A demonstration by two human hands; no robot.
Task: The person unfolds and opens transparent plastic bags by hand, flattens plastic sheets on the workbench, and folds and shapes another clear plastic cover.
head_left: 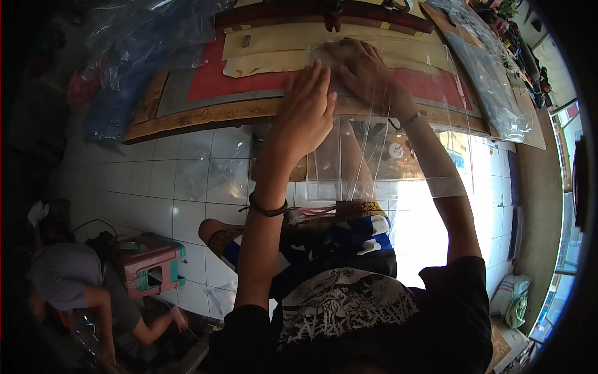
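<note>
A clear plastic sheet or bag [430,146] spreads over the near edge of the bench and hangs down in front of my lap. My left hand [305,112] is beside its left edge, with fingers stretched out and nothing visibly gripped. Farther forward, my right hand [367,71] lies flat over the tan paper strips [268,65], its fingers extended and slightly blurred. The clear plastic overlaps that hand and forearm; I cannot tell which layer the palm touches. Beneath the tan strips is a red sheet [215,81] on the wood-edged bench [205,113].
A dark red bar [280,15] crosses the bench's far side. Plastic film piles lie at left [137,68] and right [483,75]. At lower left, another person [81,280] bends beside a pink and green stool [152,265]. White tiles [187,187] cover the floor.
</note>
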